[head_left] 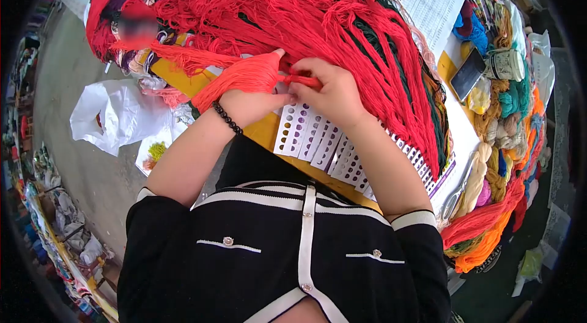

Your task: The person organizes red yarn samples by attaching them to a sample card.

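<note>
A coral-red skein of yarn [241, 80] lies over my left hand [249, 106], whose fingers are mostly hidden beneath the strands. My left thumb points toward my right hand [333, 92]. Between the fingers of that right hand is a short, bunched end of the red yarn [304, 81], pinched close to the skein. Just beyond both hands, a large spread of deeper red yarn [263, 11] covers the table, with dark green strands showing underneath. Below the hands, white cards with rows of punched holes [309, 133] line the near table edge.
A printed sheet [428, 2] lies at the back right. Further right are a phone [468, 73], a jar [506, 66], scissors [456, 193] and many coloured skeins [483, 201]. On the left, a white plastic bag [122, 116] hangs beside the yellow table edge [177, 78].
</note>
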### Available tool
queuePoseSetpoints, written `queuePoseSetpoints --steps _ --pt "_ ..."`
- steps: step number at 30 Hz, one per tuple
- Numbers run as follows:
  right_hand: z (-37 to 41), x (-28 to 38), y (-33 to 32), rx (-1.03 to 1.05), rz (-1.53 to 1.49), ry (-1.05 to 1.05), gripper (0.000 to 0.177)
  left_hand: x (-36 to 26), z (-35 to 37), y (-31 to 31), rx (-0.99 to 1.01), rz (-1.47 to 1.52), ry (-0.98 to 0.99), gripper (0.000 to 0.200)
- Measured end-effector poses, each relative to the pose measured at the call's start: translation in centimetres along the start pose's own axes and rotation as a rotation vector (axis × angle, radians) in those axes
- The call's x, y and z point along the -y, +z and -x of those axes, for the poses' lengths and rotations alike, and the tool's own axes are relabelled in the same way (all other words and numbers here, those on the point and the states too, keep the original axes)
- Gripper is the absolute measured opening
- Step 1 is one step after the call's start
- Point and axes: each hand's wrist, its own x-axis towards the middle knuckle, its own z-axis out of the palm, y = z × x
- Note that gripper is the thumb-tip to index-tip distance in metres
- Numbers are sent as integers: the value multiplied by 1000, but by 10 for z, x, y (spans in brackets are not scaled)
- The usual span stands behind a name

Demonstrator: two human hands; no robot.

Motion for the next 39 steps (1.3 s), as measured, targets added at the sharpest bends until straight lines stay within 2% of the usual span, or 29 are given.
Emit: queuePoseSetpoints --steps 2,3,5,6,8,10,11,12,13,15,16,18,19,21,23,25,27,28,30,31,33,35,37,39 --pt "-1 -1 2 39 461 -315 24 3 -1 2 -69 -227 154 76" --pt "-1 0 5 36 462 -312 24 6 0 3 -65 -227 157 76" --pt "-1 4 10 8 591 -246 20 13 1 3 78 31 45 73" --pt "-1 4 10 3 592 -246 20 -1 3 -5 81 29 49 73" --pt "-1 5 9 -2 526 -178 19 -30 11 -23 -53 111 49 61" --pt "-2 6 10 -19 520 -160 18 -5 16 -48 -221 -79 135 49" --pt "-2 6 9 -32 513 -144 18 6 15 -61 -336 -143 297 41" --pt "-2 7 8 -37 515 -144 18 6 22 -77 -279 318 32 42" --pt "-2 8 7 -28 483 -124 18 2 25 -94 -302 220 -137 46" --pt "-4 9 7 -26 451 -112 18 3 27 -107 -188 421 -322 46" --pt "-4 9 7 -14 463 -103 20 0 24 -110 -188 418 -317 46" --pt "-2 10 7 -9 480 -97 21 -4 14 -117 -298 701 -314 46" --pt "0 11 7 6 445 -69 23 6 12 -123 -427 803 -282 43" --pt "4 18 5 13 418 -49 24 -8 20 -123 -629 984 -372 41" --pt "17 30 2 -41 235 62 25 -34 46 -103 -589 1002 -380 39" --pt "31 53 2 -53 170 81 22 -36 74 -87 -558 1016 -409 38" --pt "45 69 9 -62 101 99 19 -22 95 -71 -227 495 -17 36" --pt "52 76 16 -54 0 74 16 -27 103 -66 -234 494 -20 36" --pt "58 90 25 -7 -104 -60 12 -58 107 -51 -20 823 -136 35" --pt "59 98 27 -6 -102 -64 12 -69 107 -46 -22 822 -132 35" --pt "62 113 29 119 -314 31 10 -85 107 -36 -47 933 -154 37" --pt "69 112 33 67 -279 55 12 -88 107 -29 -31 925 -132 39" --pt "72 105 34 170 -725 340 14 -91 108 -22 -57 855 -104 40" --pt "76 105 31 174 -740 356 14 -92 111 -18 -38 852 -83 40"
